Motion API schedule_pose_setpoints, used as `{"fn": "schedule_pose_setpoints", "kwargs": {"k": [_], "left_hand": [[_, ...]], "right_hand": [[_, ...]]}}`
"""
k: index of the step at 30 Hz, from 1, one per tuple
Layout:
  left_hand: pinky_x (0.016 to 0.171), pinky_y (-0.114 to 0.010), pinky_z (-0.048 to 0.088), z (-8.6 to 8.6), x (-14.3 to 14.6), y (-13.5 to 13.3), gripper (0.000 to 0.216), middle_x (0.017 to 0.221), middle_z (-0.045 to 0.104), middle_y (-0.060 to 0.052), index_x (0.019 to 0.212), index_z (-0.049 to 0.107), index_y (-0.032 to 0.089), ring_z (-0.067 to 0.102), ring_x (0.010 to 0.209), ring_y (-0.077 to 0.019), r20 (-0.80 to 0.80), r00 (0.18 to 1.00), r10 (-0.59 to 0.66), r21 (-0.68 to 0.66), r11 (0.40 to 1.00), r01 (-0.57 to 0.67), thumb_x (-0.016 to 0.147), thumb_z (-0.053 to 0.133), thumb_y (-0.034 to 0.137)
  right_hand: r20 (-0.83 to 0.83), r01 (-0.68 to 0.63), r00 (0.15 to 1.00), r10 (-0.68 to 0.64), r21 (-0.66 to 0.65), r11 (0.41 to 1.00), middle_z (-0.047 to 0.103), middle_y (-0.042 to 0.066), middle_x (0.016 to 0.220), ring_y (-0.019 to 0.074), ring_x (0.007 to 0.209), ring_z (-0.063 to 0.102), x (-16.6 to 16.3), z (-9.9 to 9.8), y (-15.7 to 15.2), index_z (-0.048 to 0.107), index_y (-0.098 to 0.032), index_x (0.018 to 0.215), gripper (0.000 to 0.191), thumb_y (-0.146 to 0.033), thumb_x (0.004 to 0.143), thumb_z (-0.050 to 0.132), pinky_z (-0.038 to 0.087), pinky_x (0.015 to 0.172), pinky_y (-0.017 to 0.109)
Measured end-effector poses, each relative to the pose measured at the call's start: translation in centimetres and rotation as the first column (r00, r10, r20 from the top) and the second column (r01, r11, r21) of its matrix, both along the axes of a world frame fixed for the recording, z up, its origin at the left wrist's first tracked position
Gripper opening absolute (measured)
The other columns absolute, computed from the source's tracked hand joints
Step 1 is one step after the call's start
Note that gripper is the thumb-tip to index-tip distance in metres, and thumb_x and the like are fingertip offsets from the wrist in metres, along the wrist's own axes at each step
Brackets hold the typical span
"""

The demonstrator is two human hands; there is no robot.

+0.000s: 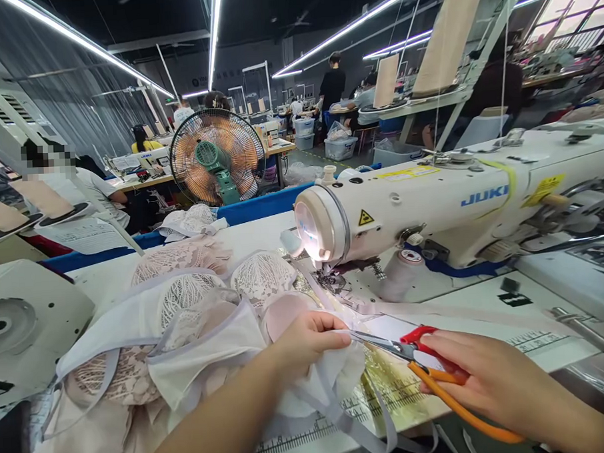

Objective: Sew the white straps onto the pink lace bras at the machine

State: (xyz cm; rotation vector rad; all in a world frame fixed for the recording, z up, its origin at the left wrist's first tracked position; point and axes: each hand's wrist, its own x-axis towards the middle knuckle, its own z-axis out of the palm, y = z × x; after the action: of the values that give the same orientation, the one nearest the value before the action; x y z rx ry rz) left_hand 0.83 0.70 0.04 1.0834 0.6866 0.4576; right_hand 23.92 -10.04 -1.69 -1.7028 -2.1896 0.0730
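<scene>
My left hand (311,339) pinches the edge of a pale lilac strap (340,415) on a white lace bra (264,275), thumb against the fingers. In my right hand (493,372) is a pair of scissors (394,346) with one red and one orange handle. Their blades point left and the tips meet the fabric beside my left fingertips. Below my hands the strap hangs in loops over the table edge. More bras with lace cups (185,295) lie heaped to the left of my left hand.
A white sewing machine (421,194) stands just beyond my hands, its lamp lit. A thread cone (403,275) sits by its needle area. Printed rulers (296,447) line the table front. Behind are a large fan (217,157), blue-edged troughs (266,205) and several people.
</scene>
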Motion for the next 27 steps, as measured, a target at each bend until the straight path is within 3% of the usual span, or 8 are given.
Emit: {"fn": "schedule_pose_setpoints", "kwargs": {"k": [19,27], "left_hand": [[0.051,-0.022,0.030,0.06,0.04,-0.03,0.028,0.053,0.053,0.001,0.059,0.061,0.011,0.043,0.049,-0.0072,0.005,1.000,-0.001,-0.088,0.996,0.002,0.048,0.079,0.030],[0.052,-0.023,0.030,-0.05,-0.12,0.04,0.028,0.055,0.054,0.001,0.060,0.062,0.011,0.045,0.051,-0.0078,0.018,1.000,-0.008,-0.091,0.996,0.009,0.048,0.079,0.030]], "right_hand": [[0.018,-0.001,1.000,-0.001,0.078,0.997,0.062,0.003,0.067,0.0182,0.056,0.056,0.52,-0.35,0.10,0.062,-0.022,0.080,0.026,-0.046,0.076,0.054,0.039,0.047,0.026],[-0.009,-0.048,0.999,0.049,0.097,0.994,0.065,0.004,0.071,0.0184,0.058,0.059,0.72,-0.44,0.36,0.063,-0.022,0.087,0.032,-0.051,0.078,0.052,0.043,0.049,0.027]]}}
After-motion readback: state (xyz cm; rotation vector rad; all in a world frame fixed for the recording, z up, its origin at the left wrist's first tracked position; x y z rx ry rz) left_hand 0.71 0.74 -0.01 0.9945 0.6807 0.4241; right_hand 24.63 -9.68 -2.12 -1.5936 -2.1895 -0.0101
